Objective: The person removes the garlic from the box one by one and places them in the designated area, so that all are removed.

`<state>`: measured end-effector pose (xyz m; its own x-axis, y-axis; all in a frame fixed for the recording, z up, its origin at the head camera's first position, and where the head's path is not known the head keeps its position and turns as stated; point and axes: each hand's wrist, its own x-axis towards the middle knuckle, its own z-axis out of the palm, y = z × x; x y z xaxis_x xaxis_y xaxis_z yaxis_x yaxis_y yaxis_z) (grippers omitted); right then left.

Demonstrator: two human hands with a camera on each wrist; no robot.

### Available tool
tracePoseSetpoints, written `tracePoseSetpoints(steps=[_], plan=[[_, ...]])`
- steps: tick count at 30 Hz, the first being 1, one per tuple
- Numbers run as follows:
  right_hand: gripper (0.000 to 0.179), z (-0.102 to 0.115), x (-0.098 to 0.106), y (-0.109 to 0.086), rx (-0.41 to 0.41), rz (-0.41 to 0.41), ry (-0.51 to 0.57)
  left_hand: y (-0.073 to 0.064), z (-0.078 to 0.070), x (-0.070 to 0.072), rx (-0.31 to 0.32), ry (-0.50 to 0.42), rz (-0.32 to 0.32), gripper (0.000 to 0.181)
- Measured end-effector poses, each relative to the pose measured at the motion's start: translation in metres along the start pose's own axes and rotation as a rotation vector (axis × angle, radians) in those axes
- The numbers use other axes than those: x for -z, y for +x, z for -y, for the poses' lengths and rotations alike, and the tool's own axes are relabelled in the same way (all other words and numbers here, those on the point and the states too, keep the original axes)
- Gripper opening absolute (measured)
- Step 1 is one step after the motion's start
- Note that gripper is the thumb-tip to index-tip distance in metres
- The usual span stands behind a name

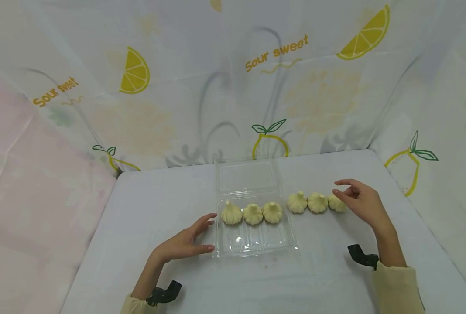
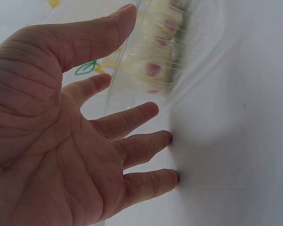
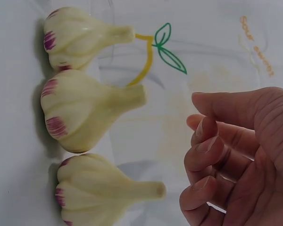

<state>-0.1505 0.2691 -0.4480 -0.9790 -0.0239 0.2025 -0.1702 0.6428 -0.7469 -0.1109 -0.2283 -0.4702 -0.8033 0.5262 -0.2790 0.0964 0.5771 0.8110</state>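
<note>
A clear plastic clamshell box [image 1: 252, 244] lies with its lid folded back, three garlic bulbs [image 1: 231, 213] in a row along the back half of its base. Beside its left edge is my left hand [image 1: 183, 242], fingers spread; the left wrist view shows its palm bare. To the right of the box, three more garlic bulbs [image 3: 92, 110] stand in a row on the table, with purple streaks at their bases. My right hand [image 1: 360, 203] hovers over the rightmost one and partly hides it. Its fingers [image 3: 205, 155] bend loosely with nothing between them and the thumb.
A white cloth covers the table [image 1: 146, 196]. Behind it and at both sides hangs a pale curtain [image 1: 201, 56] printed with lemons and lettering. Black curved mounts [image 1: 362, 256] are strapped at both wrists. The opened lid [image 1: 248, 176] extends to the table's back edge.
</note>
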Motion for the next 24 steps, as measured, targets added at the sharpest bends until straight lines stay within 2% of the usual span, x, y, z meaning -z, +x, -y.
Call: tracePoseSetpoints(steps=[9, 24], plan=[[0.027, 0.023, -0.009, -0.001, 0.057, 0.018, 0.026, 0.0, 0.0, 0.0, 0.002, -0.017, 0.003, 0.085], [0.019, 0.034, -0.04, 0.001, 0.141, 0.042, 0.09, 0.001, 0.002, 0.0, -0.008, -0.011, 0.003, 0.085]])
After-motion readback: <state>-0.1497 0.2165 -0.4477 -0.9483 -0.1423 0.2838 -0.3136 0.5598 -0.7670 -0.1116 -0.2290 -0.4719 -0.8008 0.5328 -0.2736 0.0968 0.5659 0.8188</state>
